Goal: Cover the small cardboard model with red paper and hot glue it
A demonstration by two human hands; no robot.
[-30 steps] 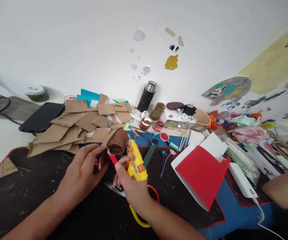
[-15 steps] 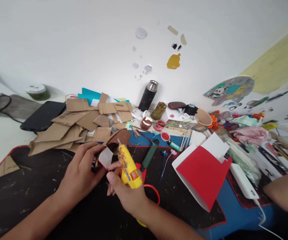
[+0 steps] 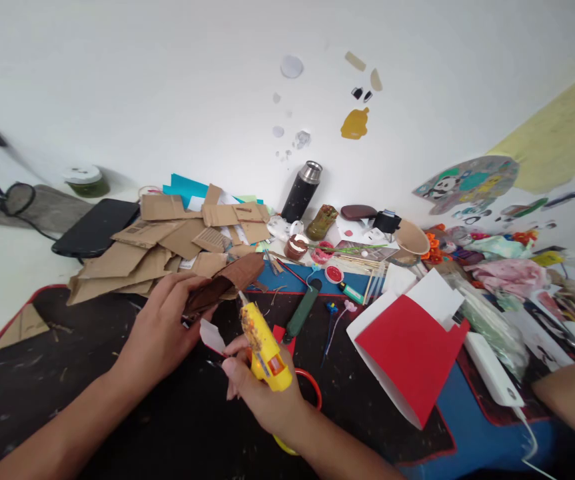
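My left hand (image 3: 170,323) is closed around a brown craft piece (image 3: 222,287) that looks like rolled card or paper, its far end pointing to the right. In my right hand (image 3: 267,393) is a yellow hot glue gun (image 3: 264,347), its nozzle tilted up and to the left, close to the brown piece. The fingers of that hand also pinch a small piece of white and red paper (image 3: 212,337). Under and beside my right wrist lie scissors with a red handle loop (image 3: 312,390). A dark green cutter (image 3: 303,312) lies just beyond.
Cardboard scraps (image 3: 132,257) are piled at the back left. A black flask (image 3: 302,192) stands by the wall near open paint jars (image 3: 296,248). Folded red card (image 3: 412,347) lies right of my hands, beside a white power strip (image 3: 494,373). Another person's arm (image 3: 574,393) rests at far right.
My right hand has drawn the small paper slightly away from the brown piece, toward me. The brown piece has turned and shows more of its length. The view has shifted slightly.
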